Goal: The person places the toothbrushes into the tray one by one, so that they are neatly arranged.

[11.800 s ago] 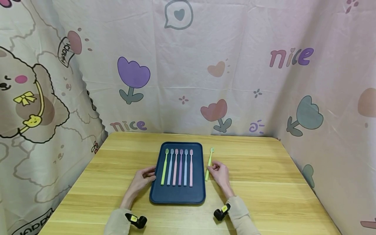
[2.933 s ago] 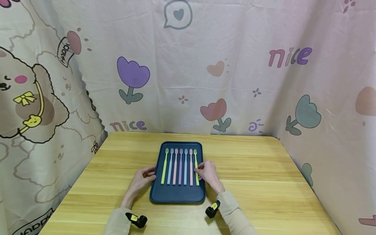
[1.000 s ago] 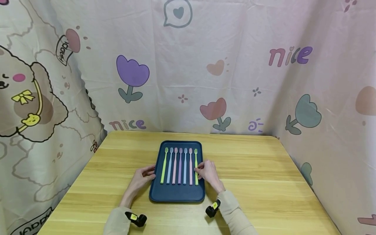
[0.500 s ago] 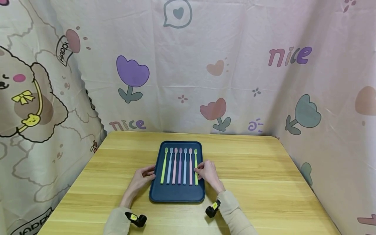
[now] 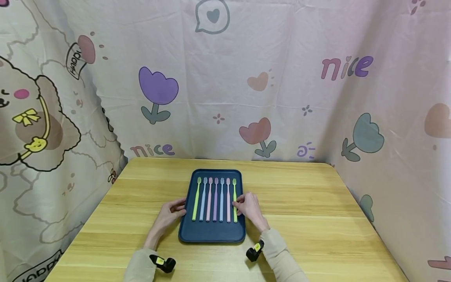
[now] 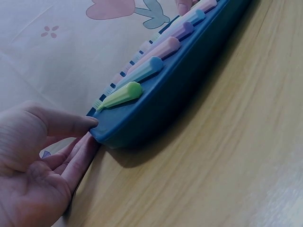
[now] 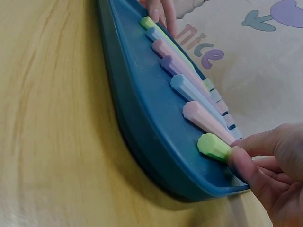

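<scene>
A dark blue tray [image 5: 211, 234] lies on the table with several toothbrushes in a row, heads toward the far side. My left hand [image 5: 170, 214] holds the tray's left edge, its thumb [image 6: 78, 124] on the rim and its fingers below against the outer side. At the row's right end, my right hand [image 5: 251, 208] pinches the handle of a green toothbrush [image 7: 214, 145] between thumb and forefinger. That brush lies beside a pink toothbrush [image 7: 201, 116]. A second green toothbrush [image 5: 196, 203] forms the left end, and blue, pink and purple ones lie between.
The light wooden table [image 5: 299, 219] spreads out on both sides of the tray. A printed cloth [image 5: 218, 86] hangs behind it and along both sides. Each sleeved wrist wears a small black camera [image 5: 167, 264].
Over the earlier frames, my right hand brought the green toothbrush from the table right of the tray into the row's right end. In the last second, both hands have stayed put.
</scene>
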Available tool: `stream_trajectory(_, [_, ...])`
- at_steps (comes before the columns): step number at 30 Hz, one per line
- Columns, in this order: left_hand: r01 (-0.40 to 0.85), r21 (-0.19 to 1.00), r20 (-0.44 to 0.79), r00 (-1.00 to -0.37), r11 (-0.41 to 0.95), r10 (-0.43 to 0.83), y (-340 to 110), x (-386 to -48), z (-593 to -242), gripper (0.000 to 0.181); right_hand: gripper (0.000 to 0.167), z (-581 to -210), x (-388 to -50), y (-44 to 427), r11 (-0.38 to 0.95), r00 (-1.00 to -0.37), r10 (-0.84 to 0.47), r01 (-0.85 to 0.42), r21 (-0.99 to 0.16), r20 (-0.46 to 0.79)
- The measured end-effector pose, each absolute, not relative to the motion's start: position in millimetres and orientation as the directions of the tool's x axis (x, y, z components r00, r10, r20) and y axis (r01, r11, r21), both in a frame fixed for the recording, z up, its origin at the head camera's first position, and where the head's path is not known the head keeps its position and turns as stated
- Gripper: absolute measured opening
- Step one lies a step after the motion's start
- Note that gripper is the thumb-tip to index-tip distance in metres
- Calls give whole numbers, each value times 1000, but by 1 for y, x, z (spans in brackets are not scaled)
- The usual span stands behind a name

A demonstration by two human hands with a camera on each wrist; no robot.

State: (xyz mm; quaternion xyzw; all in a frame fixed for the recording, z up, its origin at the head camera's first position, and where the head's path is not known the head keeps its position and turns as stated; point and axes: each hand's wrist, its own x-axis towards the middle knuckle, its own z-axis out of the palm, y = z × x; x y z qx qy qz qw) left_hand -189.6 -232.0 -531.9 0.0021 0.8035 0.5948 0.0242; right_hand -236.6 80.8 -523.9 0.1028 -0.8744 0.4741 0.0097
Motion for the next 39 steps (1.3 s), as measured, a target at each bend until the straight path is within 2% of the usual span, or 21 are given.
stream_trajectory(32, [-9, 958, -23, -999, 287, 48, -233, -191, -534, 50, 12, -526, -236, 82, 499, -961, -200, -268, -824, 192])
stream_trajectory(39, [-18, 952, -32, -999, 304, 42, -233, -190, -532, 50, 17, -527, -234, 89, 364, -964, -180, -250, -897, 195])
